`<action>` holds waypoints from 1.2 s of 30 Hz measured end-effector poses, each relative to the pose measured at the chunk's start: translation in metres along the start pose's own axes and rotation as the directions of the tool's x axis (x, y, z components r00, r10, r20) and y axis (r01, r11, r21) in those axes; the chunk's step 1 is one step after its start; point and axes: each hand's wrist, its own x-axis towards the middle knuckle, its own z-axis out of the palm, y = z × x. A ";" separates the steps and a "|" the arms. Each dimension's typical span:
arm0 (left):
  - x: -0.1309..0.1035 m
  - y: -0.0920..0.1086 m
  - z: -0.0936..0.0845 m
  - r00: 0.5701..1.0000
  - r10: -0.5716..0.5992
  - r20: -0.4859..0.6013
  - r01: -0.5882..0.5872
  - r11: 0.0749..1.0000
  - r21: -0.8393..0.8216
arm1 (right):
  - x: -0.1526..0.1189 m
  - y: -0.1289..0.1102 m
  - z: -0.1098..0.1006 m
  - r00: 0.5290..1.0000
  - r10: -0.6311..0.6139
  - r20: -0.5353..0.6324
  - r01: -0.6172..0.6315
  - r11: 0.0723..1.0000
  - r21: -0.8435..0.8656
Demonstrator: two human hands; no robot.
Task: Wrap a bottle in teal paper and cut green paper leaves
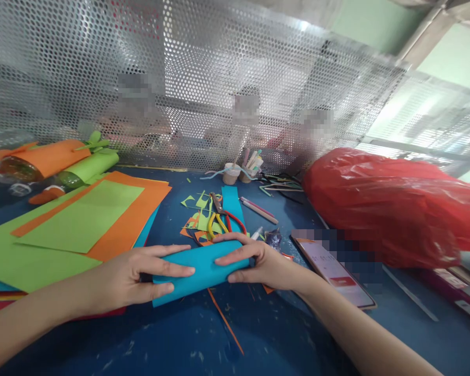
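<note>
Both hands hold a blue sheet of paper (207,266) curled into a rough roll, just above the table. My left hand (141,274) grips its left end, fingers over the top and thumb along the near side. Around the right end, my right hand (258,261) has its fingers on top and thumb in front. Whether anything is inside the roll is hidden. Right behind the roll lie scissors (219,211) with red and yellow handles, among green and orange paper scraps (199,219). A flat blue paper strip (232,201) lies under the scissors.
Coloured paper sheets (82,214) are stacked at left, with paper-wrapped plastic bottles (55,159) behind. Cups of pens (250,167) stand by the perforated metal screen (203,78). A phone (337,271) and a large red plastic bag (379,203) lie at right. People show faintly beyond the screen.
</note>
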 end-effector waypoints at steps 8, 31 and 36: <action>-0.002 0.000 -0.001 0.998 0.039 -0.044 -0.040 0.999 -0.014 | 0.000 -0.003 0.002 1.000 -0.012 -0.020 0.012 1.000 0.008; -0.006 -0.006 -0.009 0.994 0.090 0.055 -0.086 0.993 -0.082 | -0.001 -0.007 -0.006 0.998 -0.025 -0.055 0.014 0.982 -0.189; -0.007 -0.004 -0.011 0.991 0.126 0.040 -0.120 0.984 -0.130 | -0.002 -0.017 -0.002 0.995 0.027 -0.098 -0.052 0.963 -0.263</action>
